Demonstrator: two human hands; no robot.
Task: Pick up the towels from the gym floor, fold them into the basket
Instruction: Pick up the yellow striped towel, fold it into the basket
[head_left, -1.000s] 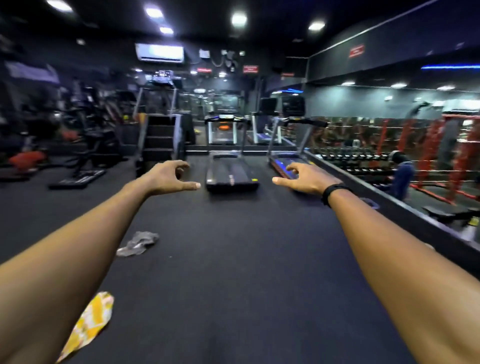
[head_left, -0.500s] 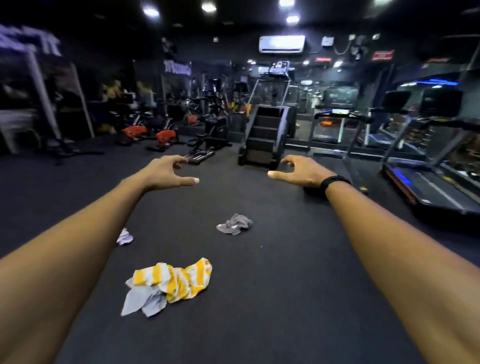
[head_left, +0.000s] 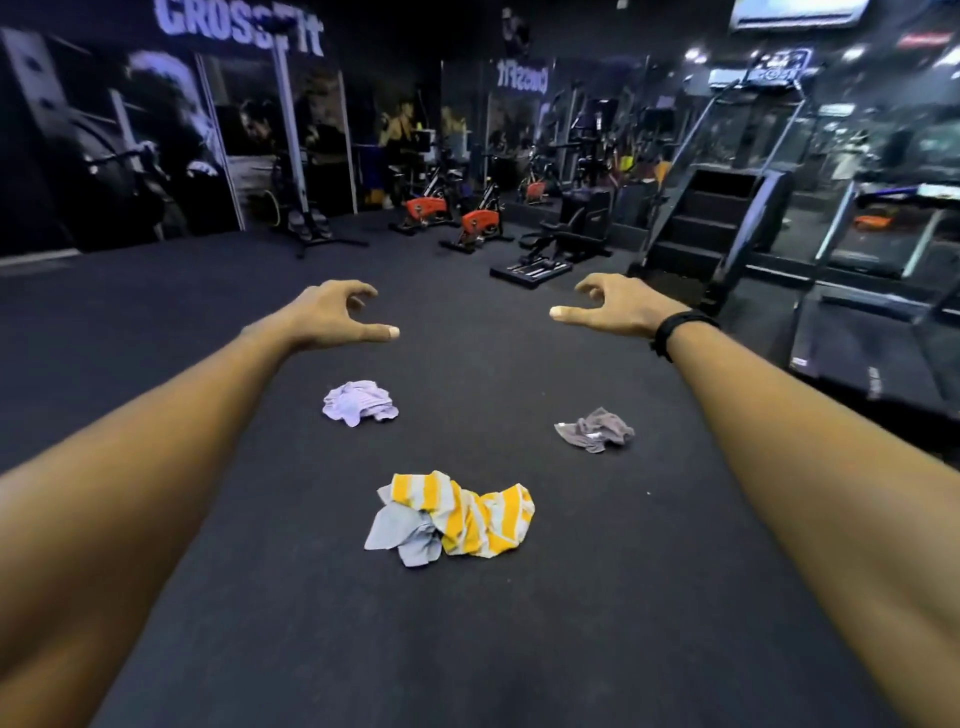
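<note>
- Since the earlier frames, the view has been swung to the left: the treadmills, once straight ahead, are now seen at the right edge, and three towels are brought into sight where only one or two were seen before.
- Both bare arms are kept stretched forward above the dark rubber gym floor (head_left: 597, 597), as they were held earlier.
- The left hand (head_left: 332, 314) is held in the air with the thumb stretched out and the fingers loosely curled; nothing is gripped by it.
- The right hand (head_left: 615, 306), with a black wristband (head_left: 675, 330) worn behind it, is held in the same loose, empty pose, thumb pointed towards the left hand.
- A crumpled yellow-and-white striped towel (head_left: 478, 512) is seen nearest on the floor, between the two arms, lying against a crumpled pale grey cloth (head_left: 400, 535) at its left side.
- A crumpled pale lilac towel (head_left: 358, 402) is seen further off, below the left hand in the picture.
- A crumpled grey-brown towel (head_left: 597, 428) is seen to the right, well apart from the other two, near the right forearm.
- All the towels are left lying on the floor, untouched by either hand.
- No basket or other container can be made out in this view.
- Orange exercise bikes (head_left: 480, 221), a black stair-climber machine (head_left: 717, 223) and a dark treadmill (head_left: 878, 322) are seen behind, and a wall mural lettered "CROSSFIT" (head_left: 239, 26) is seen at the upper left.
</note>
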